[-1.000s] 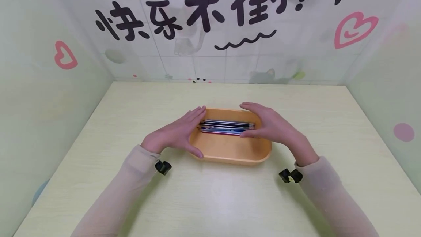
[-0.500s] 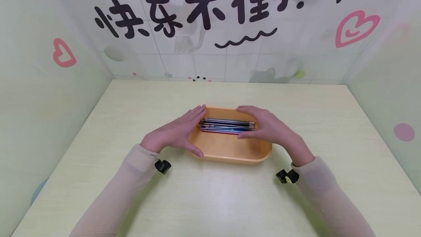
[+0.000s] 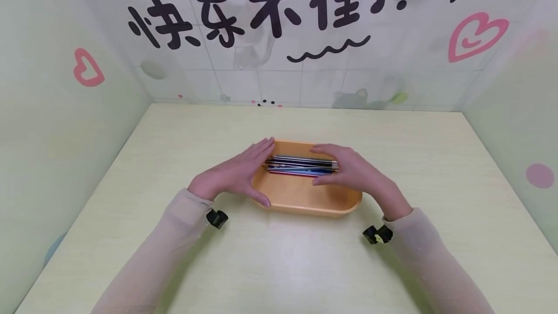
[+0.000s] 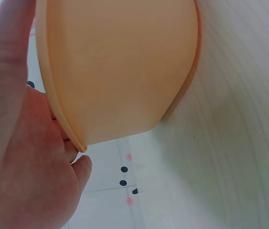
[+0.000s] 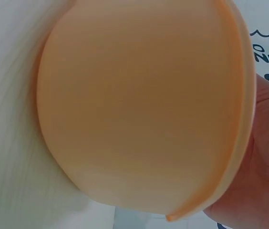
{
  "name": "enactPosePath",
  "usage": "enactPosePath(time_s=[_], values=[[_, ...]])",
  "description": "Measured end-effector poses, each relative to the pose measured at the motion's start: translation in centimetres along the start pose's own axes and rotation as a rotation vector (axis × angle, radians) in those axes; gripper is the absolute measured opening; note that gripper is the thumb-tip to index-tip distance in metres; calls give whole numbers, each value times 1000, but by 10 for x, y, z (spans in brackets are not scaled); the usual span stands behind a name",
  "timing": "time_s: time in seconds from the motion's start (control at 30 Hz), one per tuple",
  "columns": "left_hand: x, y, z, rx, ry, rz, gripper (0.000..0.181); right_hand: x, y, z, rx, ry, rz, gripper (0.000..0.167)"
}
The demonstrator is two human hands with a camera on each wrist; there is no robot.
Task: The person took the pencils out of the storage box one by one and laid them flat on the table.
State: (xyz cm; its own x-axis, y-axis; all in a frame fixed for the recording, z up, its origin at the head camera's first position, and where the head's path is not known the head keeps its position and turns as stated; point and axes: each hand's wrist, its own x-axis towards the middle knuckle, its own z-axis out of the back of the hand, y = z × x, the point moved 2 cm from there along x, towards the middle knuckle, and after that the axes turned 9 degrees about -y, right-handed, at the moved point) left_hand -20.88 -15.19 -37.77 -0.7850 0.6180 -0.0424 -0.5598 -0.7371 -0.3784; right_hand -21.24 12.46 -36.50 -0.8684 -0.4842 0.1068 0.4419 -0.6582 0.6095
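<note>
An oblong peach-orange plastic basket (image 3: 305, 210) sits on the table, with several pencils (image 3: 298, 164) lying side by side along its far half. My left hand (image 3: 233, 173) spreads over the basket's left end, fingers straight, thumb near the front rim. Over the right end, my right hand (image 3: 355, 171) reaches in, its fingers and thumb apart around the pencils' eraser ends. Whether it touches the pencils I cannot tell. In the left wrist view the basket wall (image 4: 120, 67) hides part of the fingers; the basket wall (image 5: 139, 105) in the right wrist view hides the right fingertips.
The pale wooden table (image 3: 287, 260) is enclosed by a back wall (image 3: 279, 81) with black lettering and by side walls. Black devices sit at both wrists, such as the left wrist device (image 3: 216, 218).
My right hand has moved slightly left and inward over the basket, its fingers now lower toward the pencils. My left hand and the basket have stayed nearly still; the head view has shifted a little.
</note>
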Motion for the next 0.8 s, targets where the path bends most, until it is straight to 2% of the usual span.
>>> enactPosePath(time_s=[0.13,0.37,0.8], values=[[0,0,1,5,2,3,142,2,0,-3,0,5,3,75],[1,0,0,-2,-3,4,142,4,1,-6,-23,0,67,72],[1,0,1,-12,-4,1,141,9,0,-11,-37,18,80,70]])
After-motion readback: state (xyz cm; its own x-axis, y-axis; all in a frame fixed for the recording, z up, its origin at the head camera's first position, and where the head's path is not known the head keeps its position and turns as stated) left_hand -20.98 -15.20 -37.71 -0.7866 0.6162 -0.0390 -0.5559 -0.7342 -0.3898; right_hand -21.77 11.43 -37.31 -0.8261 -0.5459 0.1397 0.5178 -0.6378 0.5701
